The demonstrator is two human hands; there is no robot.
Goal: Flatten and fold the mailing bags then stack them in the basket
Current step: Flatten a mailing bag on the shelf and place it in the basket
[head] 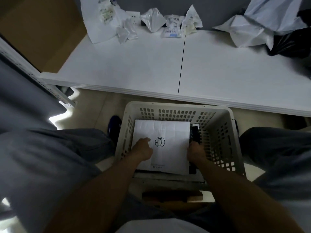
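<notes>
Folded white bag (168,132) lies flat in basket (176,105). L hand (142,148) on its left part, fingers curled, pinch or press can't tell. R hand (196,151) at right edge, fingers hidden. Basket on floor below desk (151,64); crumpled bags (152,18) at desk's back.

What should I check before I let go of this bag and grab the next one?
1. Bag inside basket: ok.
2. Bag flat and folded: ok.
3. Bag squared on the stack beneath: cannot tell.
4. Left hand and right hand off the bag: not ok, both touch it.
5. Crumpled bags waiting on table: ok.
</notes>
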